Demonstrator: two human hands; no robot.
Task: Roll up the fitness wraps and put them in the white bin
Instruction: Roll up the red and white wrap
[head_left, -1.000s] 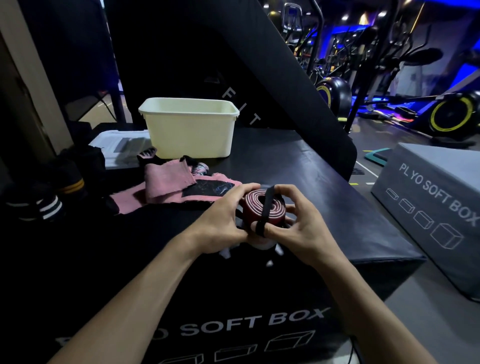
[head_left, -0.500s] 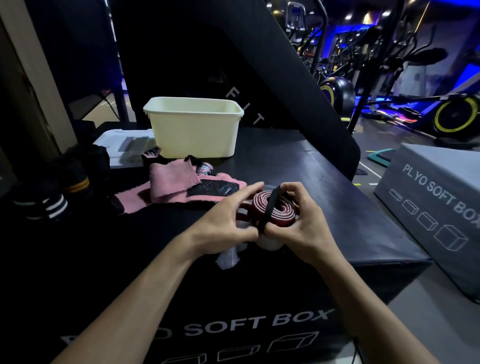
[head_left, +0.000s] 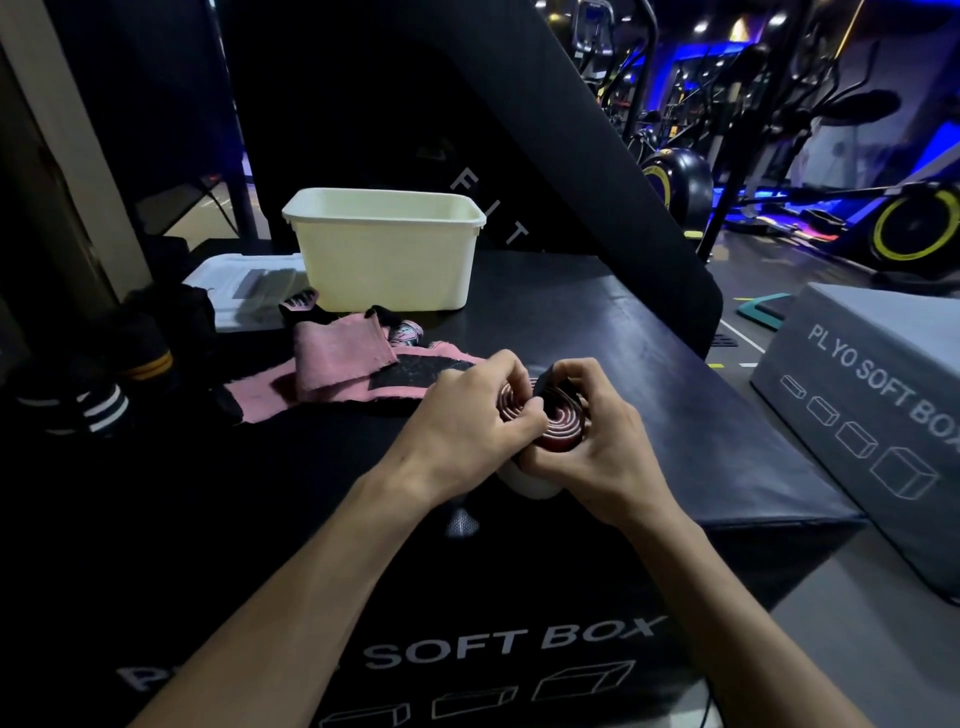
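Rolled red wrap (head_left: 558, 423) being gripped by both left hand (head_left: 467, 431) and right hand (head_left: 597, 447), fingers curling round it; white bin (head_left: 384, 260) sitting at 11 o'clock, well apart.

You're standing at a black plyo soft box (head_left: 597, 332) in a pretty dark gym, and a big black padded panel (head_left: 467, 130) with white letters leans up right behind it. To the right of the black box there's a grey plyo soft box (head_left: 878, 384) sitting on the grey floor (head_left: 857, 639), well apart from it. Further back past that you've got cardio machines with yellow-rimmed wheels (head_left: 914, 228) under blue lighting, plus small ceiling spots.
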